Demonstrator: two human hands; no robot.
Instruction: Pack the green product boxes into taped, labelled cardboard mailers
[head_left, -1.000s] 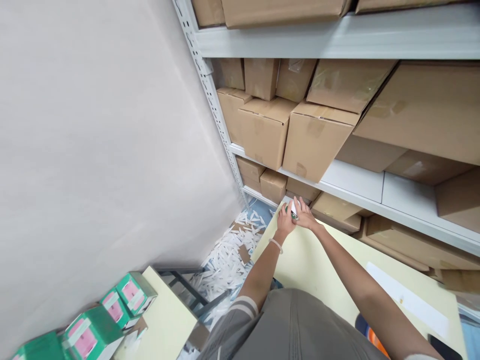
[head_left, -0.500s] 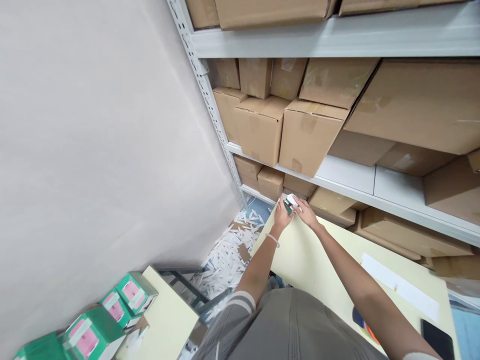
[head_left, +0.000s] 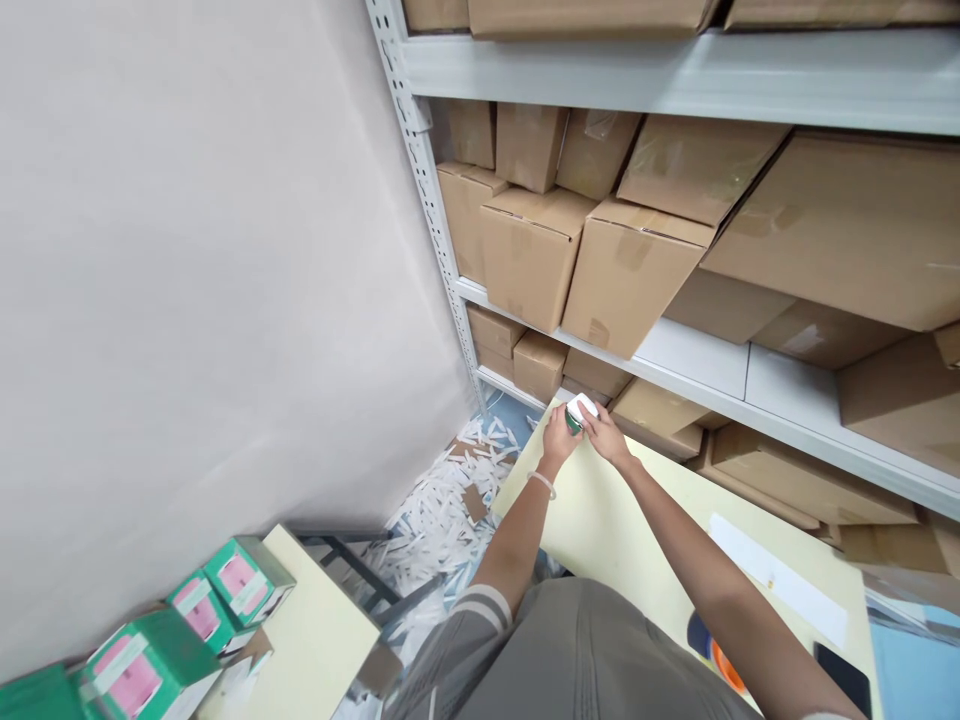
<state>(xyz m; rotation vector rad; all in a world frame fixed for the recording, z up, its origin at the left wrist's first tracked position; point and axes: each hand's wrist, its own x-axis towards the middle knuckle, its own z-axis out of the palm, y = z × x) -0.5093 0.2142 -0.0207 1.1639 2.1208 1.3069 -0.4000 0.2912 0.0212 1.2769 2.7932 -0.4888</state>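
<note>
Over the far left corner of the pale yellow table (head_left: 600,530), both my hands are together on a small green-and-white box (head_left: 582,405). My left hand (head_left: 558,438), with a pale bracelet at its wrist, grips the green lower part. My right hand (head_left: 607,438) has its fingers closed on the white upper part, which lies close against the green. The fingers partly cover the box, and any print on it is too small to read.
Large green boxes with pink panels (head_left: 133,665) stand on a second table (head_left: 322,640) at lower left. White paper strips (head_left: 435,520) litter the floor. Shelves of cardboard boxes (head_left: 536,255) rise ahead. A white strip (head_left: 780,580), orange ring (head_left: 726,668) and black phone (head_left: 841,680) lie right.
The white part has come down over the green part, covering the gap and dark inside seen before. Both hands stay on the box. The view has shifted slightly.
</note>
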